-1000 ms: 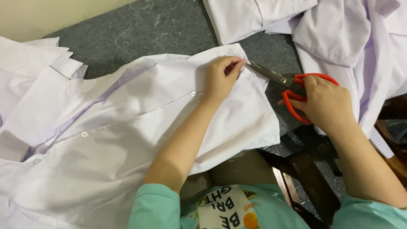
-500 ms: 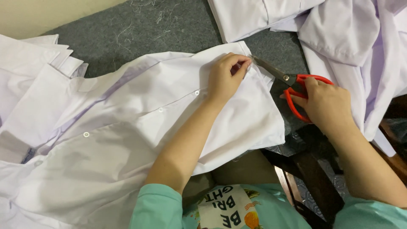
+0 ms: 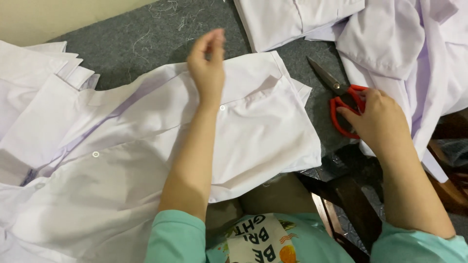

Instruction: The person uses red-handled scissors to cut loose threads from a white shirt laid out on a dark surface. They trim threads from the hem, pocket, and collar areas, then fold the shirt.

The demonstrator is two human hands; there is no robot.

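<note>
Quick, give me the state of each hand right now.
Left hand: raised over the white shirt, fingertips pinched together; anything held is too small to tell.
Right hand: closed on the red-handled scissors.

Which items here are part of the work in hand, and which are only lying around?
In use:
- white shirt spread on the grey felt surface, under the raised left hand
- red-handled scissors, right hand on the handles

Lying about:
- folded white garment at top
- white garments piled at right
- white garments at left
</note>
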